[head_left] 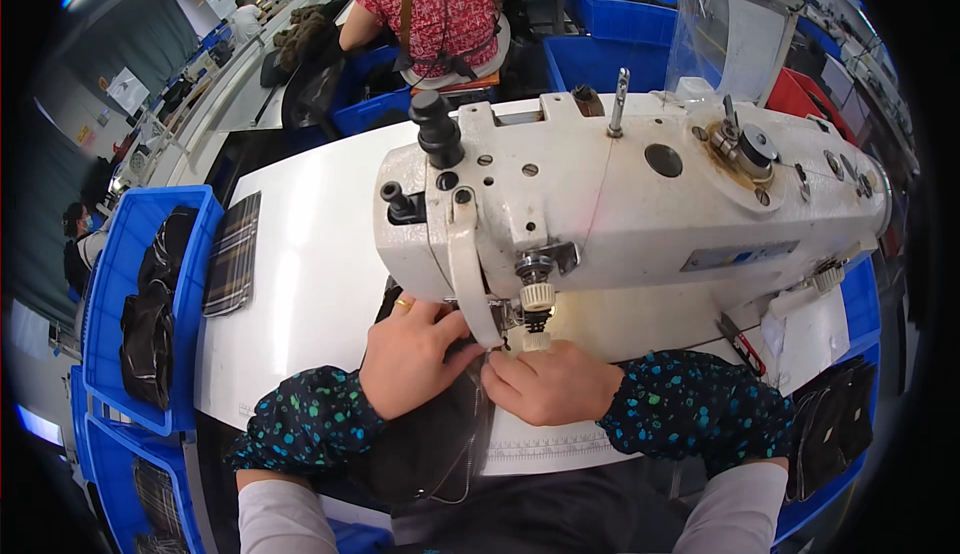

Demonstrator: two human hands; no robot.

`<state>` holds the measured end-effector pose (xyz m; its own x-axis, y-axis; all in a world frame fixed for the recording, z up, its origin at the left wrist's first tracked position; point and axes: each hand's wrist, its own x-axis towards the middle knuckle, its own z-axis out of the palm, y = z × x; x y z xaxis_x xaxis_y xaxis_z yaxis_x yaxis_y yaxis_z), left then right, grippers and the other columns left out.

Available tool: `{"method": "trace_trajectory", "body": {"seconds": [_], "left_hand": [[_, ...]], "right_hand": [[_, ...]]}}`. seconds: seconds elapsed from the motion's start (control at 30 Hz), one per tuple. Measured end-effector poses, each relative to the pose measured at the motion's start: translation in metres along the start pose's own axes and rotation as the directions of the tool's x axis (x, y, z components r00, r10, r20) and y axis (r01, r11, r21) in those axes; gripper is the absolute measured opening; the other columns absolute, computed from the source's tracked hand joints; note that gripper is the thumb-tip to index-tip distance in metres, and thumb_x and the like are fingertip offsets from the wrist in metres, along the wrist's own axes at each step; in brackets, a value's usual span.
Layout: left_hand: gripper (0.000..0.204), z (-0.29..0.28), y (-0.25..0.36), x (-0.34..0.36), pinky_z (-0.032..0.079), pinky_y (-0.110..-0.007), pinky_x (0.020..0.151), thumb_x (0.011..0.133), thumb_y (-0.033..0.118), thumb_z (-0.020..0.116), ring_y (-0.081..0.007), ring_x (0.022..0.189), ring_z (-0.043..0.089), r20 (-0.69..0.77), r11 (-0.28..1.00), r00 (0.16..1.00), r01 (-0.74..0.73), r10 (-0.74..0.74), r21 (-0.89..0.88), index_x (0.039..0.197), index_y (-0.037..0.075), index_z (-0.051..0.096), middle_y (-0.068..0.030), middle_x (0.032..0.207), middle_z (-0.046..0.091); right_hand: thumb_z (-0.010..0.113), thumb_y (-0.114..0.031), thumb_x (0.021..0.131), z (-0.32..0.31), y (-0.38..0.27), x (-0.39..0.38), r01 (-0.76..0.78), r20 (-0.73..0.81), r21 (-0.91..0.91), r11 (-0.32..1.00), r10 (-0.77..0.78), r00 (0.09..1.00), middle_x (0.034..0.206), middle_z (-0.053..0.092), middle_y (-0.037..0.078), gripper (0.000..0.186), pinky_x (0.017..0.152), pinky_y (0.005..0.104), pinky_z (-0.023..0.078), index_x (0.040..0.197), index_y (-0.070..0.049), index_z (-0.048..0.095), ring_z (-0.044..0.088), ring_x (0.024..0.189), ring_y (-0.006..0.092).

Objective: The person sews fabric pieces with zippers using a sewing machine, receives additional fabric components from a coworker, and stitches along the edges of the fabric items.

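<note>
Counted at the bench: one white sewing machine [640, 204], 12 o'clock of centre. Two hands, left hand [412, 354] and right hand [552, 382], at 6 o'clock. One dark fabric piece [440, 434] beneath them. One plaid panel [232, 254] at 9 o'clock. One blue bin [115, 284] beside it. Two dotted sleeve covers [700, 404].

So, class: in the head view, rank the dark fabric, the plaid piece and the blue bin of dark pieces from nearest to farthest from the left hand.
1. Dark fabric, directly under the left hand.
2. Plaid piece, on the white table's left edge.
3. Blue bin, farther left, beyond the table.
</note>
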<state>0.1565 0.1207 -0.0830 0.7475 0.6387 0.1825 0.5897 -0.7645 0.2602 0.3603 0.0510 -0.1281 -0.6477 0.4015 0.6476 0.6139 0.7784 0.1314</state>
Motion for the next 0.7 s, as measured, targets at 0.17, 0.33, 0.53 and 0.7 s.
{"method": "trace_trajectory", "body": {"seconds": [0.17, 0.33, 0.53, 0.7], "left_hand": [[0.040, 0.013, -0.010, -0.006, 0.051, -0.040, 0.077, 0.068, 0.014, 0.078, -0.0276, 0.098, 0.062, -0.106, 0.929, 0.925, -0.356, 0.366, 0.097, 0.107, 0.010, 0.070, -0.0071, 0.106, 0.063], [0.037, 0.008, -0.008, -0.004, 0.052, -0.038, 0.076, 0.070, 0.004, 0.073, -0.0273, 0.090, 0.065, -0.041, 0.937, 0.943, -0.334, 0.331, -0.107, 0.107, 0.004, 0.071, -0.0071, 0.101, 0.066], [0.029, -0.003, -0.010, -0.003, 0.052, -0.037, 0.070, 0.074, 0.004, 0.072, -0.0276, 0.083, 0.065, -0.013, 0.940, 0.967, -0.251, 0.254, -0.230, 0.103, 0.004, 0.074, -0.0081, 0.100, 0.066], [0.029, -0.003, -0.003, -0.002, 0.053, -0.038, 0.071, 0.074, 0.004, 0.072, -0.0277, 0.083, 0.064, -0.002, 0.950, 0.965, -0.260, 0.264, -0.171, 0.103, 0.004, 0.074, -0.0077, 0.097, 0.064]], "right_hand": [[0.064, -0.017, 0.074, 0.004, -0.002, -0.003, -0.073, -0.093, 0.024, 0.997, 0.075, 0.993, 0.072, 0.055, 0.003, 0.015, 0.049, 0.0271, 0.046, 0.084, -0.005, 0.065, 0.058, 0.058, 0.0146], [0.065, -0.019, 0.075, -0.018, -0.018, -0.001, -0.127, 0.144, 0.041, 0.991, 0.120, 0.982, 0.074, 0.057, 0.008, 0.019, 0.049, 0.0289, 0.049, 0.080, -0.001, 0.065, 0.060, 0.058, 0.0168], [0.063, -0.019, 0.076, -0.020, -0.031, -0.002, -0.003, 0.234, 0.165, 0.986, -0.037, 0.971, 0.090, 0.067, 0.027, 0.025, 0.045, 0.0300, 0.048, 0.081, 0.005, 0.068, 0.062, 0.054, 0.0193], [0.060, -0.020, 0.080, -0.006, -0.032, -0.003, 0.142, 0.184, -0.059, 0.988, -0.129, 0.975, 0.089, 0.070, 0.017, 0.022, 0.044, 0.0241, 0.038, 0.086, -0.001, 0.068, 0.055, 0.051, 0.0109]]}}
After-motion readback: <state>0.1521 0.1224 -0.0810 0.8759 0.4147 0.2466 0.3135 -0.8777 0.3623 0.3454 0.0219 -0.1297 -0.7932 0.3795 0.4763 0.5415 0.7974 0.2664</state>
